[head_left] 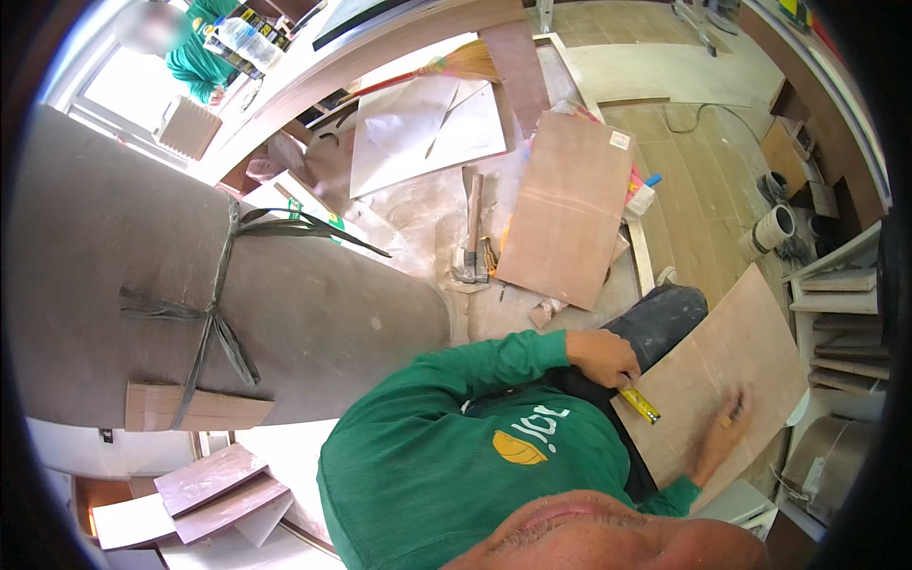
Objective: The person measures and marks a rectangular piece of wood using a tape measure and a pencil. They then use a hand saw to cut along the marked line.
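Yellow measuring tape (644, 407): near the middle right of the work area, a short length lying over the left edge of a thin wooden panel (708, 366). Left hand (605, 356): fingers curled and pressed together, pinching the tape at its end nearest the wrist. Right hand (724, 427): over the panel, to the right of the tape, blurred; fingers look bent, but I cannot tell whether they grip anything. The panel is tilted in the scene, its left edge just beside the seated person's dark-trousered leg (660, 323). Both arms in green sleeves.

Farther off, ahead of the leg: a second, brown panel (570, 209) with a small white label at its far right corner. Left of it, on the dusty floor, a wooden-handled tool (473, 214). Beyond that, white sheets (404, 138), with a straw broom (465, 62) at their far edge, its red handle pointing left.

Left side: a large grey-brown roll (332, 313), bound with dark strips. Near left: a pile of boards (223, 494). Far left: another person in a green top (204, 71), next to a clear bottle (249, 43). Right: a pale bucket (769, 228) and shelving (836, 302) with flat pieces stacked in it.
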Available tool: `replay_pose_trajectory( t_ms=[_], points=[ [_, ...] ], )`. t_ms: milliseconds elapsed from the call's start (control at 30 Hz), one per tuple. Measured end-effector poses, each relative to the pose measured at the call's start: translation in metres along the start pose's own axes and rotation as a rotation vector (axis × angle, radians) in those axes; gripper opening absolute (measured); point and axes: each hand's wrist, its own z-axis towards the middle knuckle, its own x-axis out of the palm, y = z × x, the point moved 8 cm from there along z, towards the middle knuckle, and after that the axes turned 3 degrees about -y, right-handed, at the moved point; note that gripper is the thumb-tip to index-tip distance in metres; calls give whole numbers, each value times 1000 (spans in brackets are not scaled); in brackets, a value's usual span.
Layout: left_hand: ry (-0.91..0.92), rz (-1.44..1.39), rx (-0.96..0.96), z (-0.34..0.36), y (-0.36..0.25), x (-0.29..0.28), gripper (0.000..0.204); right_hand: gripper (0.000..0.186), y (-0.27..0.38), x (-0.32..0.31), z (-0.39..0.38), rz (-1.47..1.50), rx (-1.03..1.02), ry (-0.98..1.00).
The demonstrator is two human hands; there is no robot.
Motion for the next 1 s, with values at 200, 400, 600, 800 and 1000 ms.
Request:
replay_pose_trajectory(
  t_ms=[200, 400, 600, 800, 1000],
  points=[
    [109, 39, 72, 4, 3, 2, 28, 51, -122, -114, -63, -398, 256, -225],
    [215, 46, 105, 7, 22, -12, 30, 53, -84, -83, -50, -261, 338, -251],
    [184, -148, 1, -1, 57, -9, 32, 51, -94, -34, 11, -276, 152, -195],
    [29, -13, -8, 1, 19, -6, 33, 51, -125, -61, 12, -250, 188, -150],
    [156, 165, -28, 9, 30, -4, 32, 42, -51, -30, -48, 39, 197, -395]
  ],
)
